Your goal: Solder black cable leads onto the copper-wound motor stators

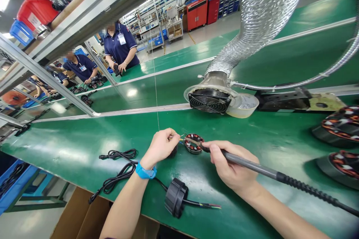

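The right hand (228, 164) grips a soldering iron (258, 168) like a pen, fingers wrapped around the front of its grey barrel. The iron's long axis runs from near right to far left, and its slim metal tip points left at a small stator (193, 143). Behind the barrel, a ribbed black sleeve and cord trail off to the right edge. The stator lies flat on the green bench top (84, 145), a ring of copper-red windings with coloured leads on its left side. The left hand (161, 143), above a blue wristband (145, 172), is clenched just left of the stator and pinches a thin solder wire (153, 63) that rises straight up. A black cable (117, 164) with a round black cap (175, 197) lies nearer. Beyond stands a fume extractor fan (209, 101).
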A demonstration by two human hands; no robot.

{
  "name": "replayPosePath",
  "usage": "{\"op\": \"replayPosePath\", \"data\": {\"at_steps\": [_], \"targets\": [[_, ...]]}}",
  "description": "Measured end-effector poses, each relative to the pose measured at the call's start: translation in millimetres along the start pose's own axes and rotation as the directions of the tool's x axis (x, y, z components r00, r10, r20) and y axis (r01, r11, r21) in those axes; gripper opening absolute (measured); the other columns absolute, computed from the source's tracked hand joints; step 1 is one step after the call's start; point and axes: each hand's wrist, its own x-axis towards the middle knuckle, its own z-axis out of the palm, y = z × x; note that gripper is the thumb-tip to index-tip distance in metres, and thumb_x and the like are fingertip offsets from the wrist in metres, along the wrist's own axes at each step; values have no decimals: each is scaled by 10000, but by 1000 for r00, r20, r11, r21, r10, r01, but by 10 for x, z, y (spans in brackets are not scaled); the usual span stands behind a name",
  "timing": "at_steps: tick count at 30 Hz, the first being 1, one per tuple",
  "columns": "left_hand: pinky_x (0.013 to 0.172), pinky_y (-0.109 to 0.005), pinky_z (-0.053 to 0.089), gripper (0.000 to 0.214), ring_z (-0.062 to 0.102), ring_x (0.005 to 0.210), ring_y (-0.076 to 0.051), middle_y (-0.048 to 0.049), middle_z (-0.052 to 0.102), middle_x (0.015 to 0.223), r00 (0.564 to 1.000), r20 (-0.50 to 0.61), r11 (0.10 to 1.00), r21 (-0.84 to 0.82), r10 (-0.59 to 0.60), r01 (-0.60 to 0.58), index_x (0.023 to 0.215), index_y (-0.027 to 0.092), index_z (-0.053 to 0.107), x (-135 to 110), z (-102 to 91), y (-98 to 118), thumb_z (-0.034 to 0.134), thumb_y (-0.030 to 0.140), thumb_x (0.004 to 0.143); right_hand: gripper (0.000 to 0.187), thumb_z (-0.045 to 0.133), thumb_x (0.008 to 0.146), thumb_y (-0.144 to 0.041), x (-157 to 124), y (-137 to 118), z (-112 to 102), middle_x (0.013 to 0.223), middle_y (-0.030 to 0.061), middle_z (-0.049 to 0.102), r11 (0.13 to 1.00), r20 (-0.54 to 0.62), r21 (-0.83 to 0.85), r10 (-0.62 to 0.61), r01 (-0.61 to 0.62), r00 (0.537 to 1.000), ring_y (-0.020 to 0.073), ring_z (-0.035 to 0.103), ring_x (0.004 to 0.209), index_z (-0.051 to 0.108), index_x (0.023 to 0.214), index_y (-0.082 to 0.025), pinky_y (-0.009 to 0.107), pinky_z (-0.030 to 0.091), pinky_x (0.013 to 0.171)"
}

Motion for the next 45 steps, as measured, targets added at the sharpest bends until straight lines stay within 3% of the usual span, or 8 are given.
{"op": "replayPosePath", "data": {"at_steps": [3,6,12,16,20,27,45], "targets": [[591,-227,329,238,460,626,-106,30,555,659,1000,-6,1000,11,-9,9,750,169,598,-8,5,15,533,347,894,204,538,942,-175,10,-31,0,613,-17,686,998,14,-8,-64,64,998,154,672,537,680,807,-232,271,544,582],[587,-228,323,244,444,618,-104,33,539,649,1000,-12,1000,11,-11,11,740,169,586,-11,8,27,532,347,898,211,534,946,-186,9,-33,7,594,-20,675,999,14,-20,-49,49,999,154,666,524,686,807,-233,274,543,581],[581,-228,318,262,445,617,-107,30,539,640,1000,-23,1000,23,-21,21,723,169,578,-12,11,44,524,346,908,227,542,959,-282,-31,8,31,506,-25,609,995,23,-12,104,-104,994,163,616,463,715,822,-232,301,517,543],[585,-226,325,255,441,633,-111,26,534,657,999,-31,1000,28,-12,13,735,168,585,-12,12,47,520,345,907,240,552,964,-328,-34,24,55,474,-37,574,960,21,114,255,-256,967,142,556,399,710,823,-215,273,466,459],[582,-225,324,264,438,636,-112,23,529,661,999,-31,999,34,-13,14,740,167,595,-14,13,45,514,355,908,242,561,962,-333,-12,10,70,452,-44,551,915,21,243,327,-322,945,126,527,373,702,819,-197,250,446,424],[587,-228,327,261,438,623,-113,28,524,636,1000,-21,999,33,-20,20,741,169,597,-16,13,48,511,351,906,215,569,957,-290,7,-26,54,456,-54,539,907,-37,285,334,-311,942,101,505,369,699,814,-194,226,440,428],[585,-227,323,269,434,624,-114,28,516,639,999,-33,999,47,-2,3,724,173,576,-18,24,46,500,345,917,203,572,963,-284,-28,9,59,497,-49,580,950,-36,185,264,-253,964,103,545,405,710,842,-198,230,438,445]]}}
